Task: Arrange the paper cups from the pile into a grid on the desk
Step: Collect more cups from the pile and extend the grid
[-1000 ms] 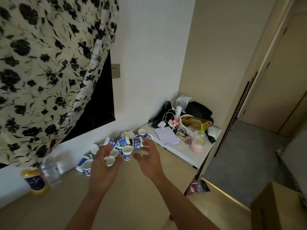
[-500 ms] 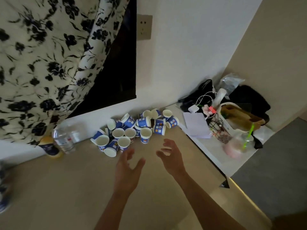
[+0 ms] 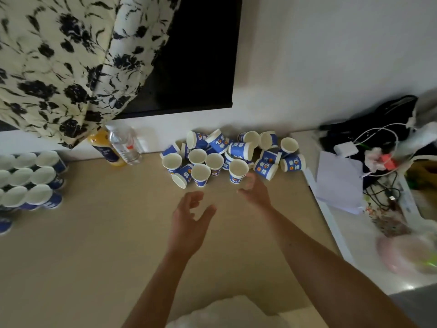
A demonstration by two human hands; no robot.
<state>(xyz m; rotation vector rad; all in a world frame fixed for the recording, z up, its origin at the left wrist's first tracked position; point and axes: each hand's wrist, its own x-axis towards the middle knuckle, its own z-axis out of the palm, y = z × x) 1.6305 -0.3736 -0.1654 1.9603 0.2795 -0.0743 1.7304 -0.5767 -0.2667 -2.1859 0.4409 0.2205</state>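
Note:
A pile of blue-and-white paper cups (image 3: 227, 155) lies against the wall on the beige desk (image 3: 106, 245), some upright, some tipped over. At the far left stand several upright cups in rows, a grid (image 3: 28, 181) cut off by the frame edge. My left hand (image 3: 189, 223) hovers over the desk just in front of the pile, fingers spread and empty. My right hand (image 3: 255, 190) is beside an upright cup (image 3: 237, 171) at the pile's front edge, fingers loosely bent, holding nothing.
A clear water bottle (image 3: 125, 144) and an orange-capped bottle (image 3: 104, 147) stand by the wall left of the pile. A floral curtain (image 3: 59, 62) hangs above. To the right, a white side table (image 3: 343, 233) carries papers, cables, a charger and bags.
The view has tilted down and left, bringing the cup grid into sight. Both hands have drawn back from the pile and then reached toward it again; neither holds a cup.

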